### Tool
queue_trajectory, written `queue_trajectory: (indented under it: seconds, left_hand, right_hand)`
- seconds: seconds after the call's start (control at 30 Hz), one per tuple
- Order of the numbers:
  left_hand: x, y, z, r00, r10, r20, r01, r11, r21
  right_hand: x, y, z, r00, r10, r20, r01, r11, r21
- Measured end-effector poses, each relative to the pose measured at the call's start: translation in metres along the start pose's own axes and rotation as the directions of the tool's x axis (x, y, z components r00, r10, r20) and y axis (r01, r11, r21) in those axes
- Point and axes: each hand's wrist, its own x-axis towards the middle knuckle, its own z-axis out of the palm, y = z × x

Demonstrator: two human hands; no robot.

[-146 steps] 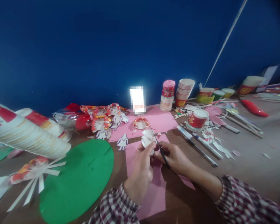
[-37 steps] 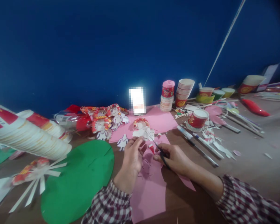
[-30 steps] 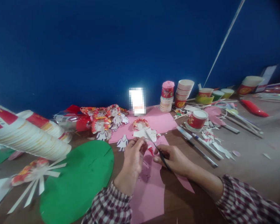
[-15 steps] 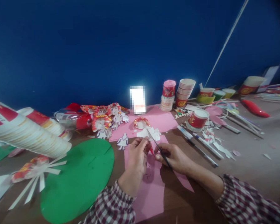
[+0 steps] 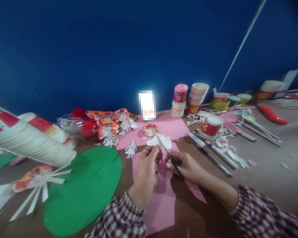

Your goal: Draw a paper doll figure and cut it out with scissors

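My left hand (image 5: 149, 167) is closed, pinching a piece of white paper (image 5: 152, 141) whose upper part sticks out past the fingertips. My right hand (image 5: 186, 167) grips dark-handled scissors (image 5: 173, 161); their blades point up and left and lie against the paper. A red scrap hangs just under the paper, between the hands. Beneath both hands is a pink sheet (image 5: 161, 211) with dark marks on it. Just beyond lies a red-and-yellow braided ring (image 5: 151, 130) on another pink sheet (image 5: 176, 127). A white paper figure cutout (image 5: 131, 149) rests left of my left hand.
A green oval sheet (image 5: 83, 191) and tilted stacked paper cups (image 5: 34, 142) are at left. Braided-edged paper dolls (image 5: 109, 127) lie behind. On the right are pens (image 5: 211, 153), paper scraps (image 5: 223, 145), a red paper cup (image 5: 211, 127) and more stacked cups (image 5: 198, 97).
Since the oldest frame, the paper has been turned in my left hand, with a red part now showing below. Over the last second, both hands have shifted slightly right, scissors still at the paper.
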Motion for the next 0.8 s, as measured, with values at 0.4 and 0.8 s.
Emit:
queue_trajectory:
  seconds: [0.4, 0.8]
  left_hand:
    - [-0.0024, 0.0021, 0.0031, 1.000, -0.013, -0.023, 0.013, 1.000, -0.001]
    - [-0.0021, 0.0005, 0.0008, 1.000, -0.013, -0.016, 0.013, 1.000, -0.007]
  right_hand:
    - [-0.0004, -0.0031, 0.0004, 0.999, -0.004, -0.037, 0.002, 0.999, -0.047]
    - [-0.0007, -0.0029, 0.0000, 1.000, 0.015, 0.004, -0.015, 1.000, -0.010]
